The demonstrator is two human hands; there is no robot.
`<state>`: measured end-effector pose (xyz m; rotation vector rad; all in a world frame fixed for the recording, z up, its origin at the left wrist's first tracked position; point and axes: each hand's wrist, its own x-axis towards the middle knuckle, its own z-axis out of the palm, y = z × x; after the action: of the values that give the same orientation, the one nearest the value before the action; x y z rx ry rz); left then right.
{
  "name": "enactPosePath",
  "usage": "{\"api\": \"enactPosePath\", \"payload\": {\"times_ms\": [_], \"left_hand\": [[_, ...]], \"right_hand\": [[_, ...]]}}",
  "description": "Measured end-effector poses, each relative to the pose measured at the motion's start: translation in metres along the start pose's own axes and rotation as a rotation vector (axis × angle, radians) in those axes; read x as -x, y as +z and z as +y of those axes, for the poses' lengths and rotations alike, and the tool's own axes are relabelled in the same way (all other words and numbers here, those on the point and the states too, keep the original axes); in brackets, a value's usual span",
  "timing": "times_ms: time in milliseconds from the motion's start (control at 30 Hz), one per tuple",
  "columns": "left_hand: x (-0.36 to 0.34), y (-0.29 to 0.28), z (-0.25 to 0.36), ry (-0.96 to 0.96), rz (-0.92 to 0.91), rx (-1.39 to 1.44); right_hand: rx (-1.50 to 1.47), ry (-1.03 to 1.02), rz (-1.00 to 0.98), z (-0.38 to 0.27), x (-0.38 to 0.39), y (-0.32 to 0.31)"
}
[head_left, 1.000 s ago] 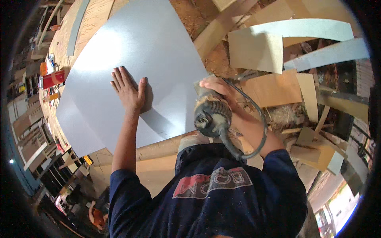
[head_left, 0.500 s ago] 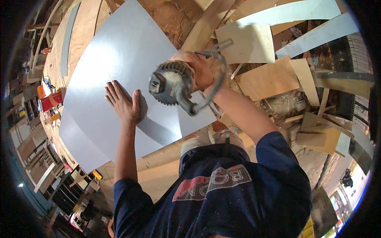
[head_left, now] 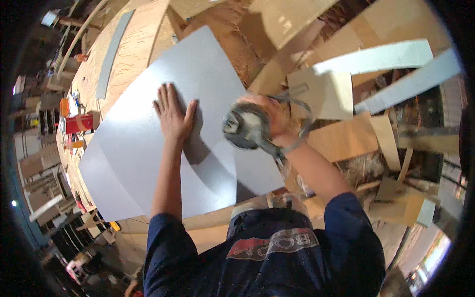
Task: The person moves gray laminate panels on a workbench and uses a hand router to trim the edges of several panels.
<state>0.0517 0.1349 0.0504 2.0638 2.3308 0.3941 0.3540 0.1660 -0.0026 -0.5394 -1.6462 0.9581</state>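
Observation:
My left hand (head_left: 175, 119) lies flat with fingers spread on a large grey sheet (head_left: 123, 163), which rests on a plywood bench (head_left: 131, 49). My right hand (head_left: 274, 116) grips a dusty, dark corded power tool (head_left: 246, 127), apparently a router, over the sheet's right edge. The tool and that hand are slightly blurred. Its base and whatever it touches are hidden under the tool body. The cord loops round beside my right wrist.
Plywood offcuts (head_left: 339, 138) and pale curved strips (head_left: 371, 57) lie to the right among wood debris. A red object (head_left: 76, 123) and small items sit on the bench's left part. Stacked boards and cluttered workshop items fill both far sides.
The tool in my right hand has moved upward along the sheet's right edge since a second ago. My left hand stays flat on the sheet while the whole view has shifted.

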Motion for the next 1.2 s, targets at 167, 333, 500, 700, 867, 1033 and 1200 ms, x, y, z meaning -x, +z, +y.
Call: {"api": "enactPosePath", "payload": {"times_ms": [167,333,500,700,867,1033,1200], "left_hand": [[-0.122,0.011,-0.008,0.017,0.205,0.061],[-0.177,-0.005,-0.010,-0.175,0.072,0.123],[-0.199,-0.003,-0.010,-0.282,0.014,0.085],[-0.201,-0.001,-0.015,-0.262,0.005,0.046],[-0.202,-0.003,-0.016,-0.236,0.001,0.067],[-0.201,0.006,-0.020,-0.181,0.072,0.078],[-0.203,0.008,-0.020,-0.195,0.021,0.080]], "right_hand": [[-0.218,0.072,0.015,-0.006,-0.001,0.006],[-0.009,-0.044,-0.015,-0.018,-0.024,0.004],[0.121,-0.097,-0.089,-0.018,-0.042,0.009],[0.086,-0.037,-0.105,-0.010,-0.062,0.015],[0.042,-0.007,-0.057,-0.001,-0.088,0.023],[0.056,0.021,-0.011,0.016,-0.109,0.030],[-0.082,0.192,0.031,0.040,-0.122,0.031]]}}
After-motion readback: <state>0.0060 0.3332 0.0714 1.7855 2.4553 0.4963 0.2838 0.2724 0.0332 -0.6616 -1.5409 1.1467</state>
